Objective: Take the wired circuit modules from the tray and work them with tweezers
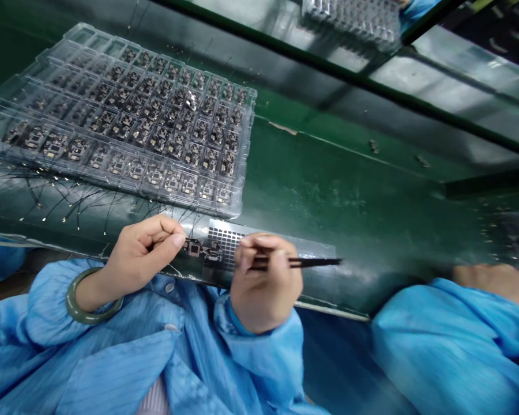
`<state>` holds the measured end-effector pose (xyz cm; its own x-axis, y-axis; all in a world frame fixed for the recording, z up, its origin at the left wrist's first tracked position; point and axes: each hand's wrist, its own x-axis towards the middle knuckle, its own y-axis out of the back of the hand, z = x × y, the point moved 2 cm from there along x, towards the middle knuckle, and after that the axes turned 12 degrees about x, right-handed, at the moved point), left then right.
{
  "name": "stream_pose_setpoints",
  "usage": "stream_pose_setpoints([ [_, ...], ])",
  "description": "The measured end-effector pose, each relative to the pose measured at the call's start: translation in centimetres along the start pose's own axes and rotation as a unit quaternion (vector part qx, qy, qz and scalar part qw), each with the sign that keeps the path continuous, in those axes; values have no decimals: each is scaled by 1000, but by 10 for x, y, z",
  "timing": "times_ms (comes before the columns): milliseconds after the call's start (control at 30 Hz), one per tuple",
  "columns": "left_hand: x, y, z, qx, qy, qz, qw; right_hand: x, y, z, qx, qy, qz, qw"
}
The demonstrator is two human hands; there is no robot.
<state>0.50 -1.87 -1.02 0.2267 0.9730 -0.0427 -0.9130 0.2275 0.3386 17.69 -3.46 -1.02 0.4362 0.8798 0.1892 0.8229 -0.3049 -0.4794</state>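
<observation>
My left hand, a green bangle at its wrist, pinches the left edge of a small circuit board. In my right hand is a pair of black tweezers, its back end sticking out to the right. My right fingers hide the tweezer tips, and this hand is slightly blurred. Between the hands, a sheet with rows of small dark rectangular pads lies on the green bench. The board's right end overlaps the left side of this sheet.
Stacked clear plastic trays full of circuit boards stand at the upper left. Thin black cables with light tips hang over their front side. A co-worker's blue sleeve is at the right. A dark rail crosses behind.
</observation>
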Motion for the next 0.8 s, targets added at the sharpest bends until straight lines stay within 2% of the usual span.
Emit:
stream_pose_setpoints([
  [67, 0, 0, 0, 12, 1, 0, 1000, 12, 4, -5, 79, -40, 24, 996],
  [133, 0, -1, 0, 26, 11, -2, 1000, 19, 6, -9, 92, -53, 42, 993],
  [233, 2, -1, 1, 52, 15, 7, 999, 20, 5, -12, 53, -43, 31, 997],
  [400, 6, -4, 6, 76, -75, 4, 994, 10, 0, -10, -30, -7, -5, 1000],
  [500, 6, -6, 5, 45, -39, -24, 998, 7, -3, -9, -44, 3, -20, 999],
  [600, 3, -8, 3, 60, 15, -61, 996, 6, -6, -9, -65, 13, -20, 998],
  [800, 0, -10, 3, 61, 45, -84, 994, 3, -13, -5, -122, 49, -30, 991],
])
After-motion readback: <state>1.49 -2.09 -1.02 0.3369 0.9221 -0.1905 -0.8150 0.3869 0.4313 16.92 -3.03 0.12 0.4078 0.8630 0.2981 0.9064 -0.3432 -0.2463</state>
